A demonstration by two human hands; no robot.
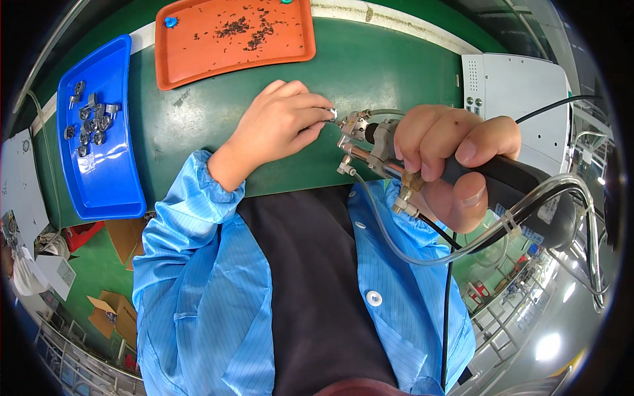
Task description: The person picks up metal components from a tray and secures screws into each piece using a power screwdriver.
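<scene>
Above the green surface [175, 129], pinching a small shiny piece [333, 115] in the left grip [284, 120] and holding a big tool [380, 146] tight in the right grip [449, 142].

The green surface [181, 129] carries an orange tray [191, 56] along its far edge, a blue tray [109, 188] toward its left end, a pale grey box [518, 89] at right.

I see a green worktop [191, 135] across my view. Green floor [88, 254] shows at left; light [547, 347] glares off grey floor [573, 323] at right.
</scene>
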